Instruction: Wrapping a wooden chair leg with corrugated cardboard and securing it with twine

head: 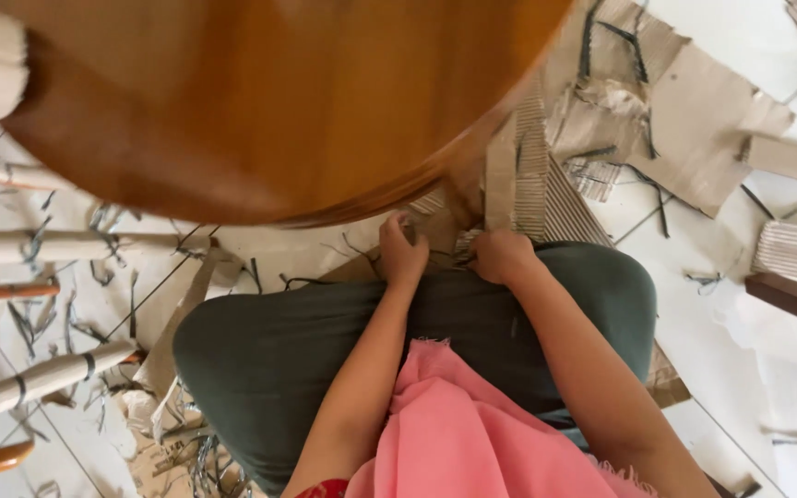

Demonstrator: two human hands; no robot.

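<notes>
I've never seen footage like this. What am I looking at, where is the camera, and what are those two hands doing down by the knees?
There is no machine here: a person wears a camera on the head, so the single picture looks straight down at their own lap. The left hand and right hand meet just past the knees, gripping a piece of brown cardboard that runs under a round wooden tabletop. The tabletop looks blurred. On the pale tiled floor lie torn corrugated cardboard sheets and thin dark strips. Cream rods lie at the left. A pink cloth covers the lap.
</notes>
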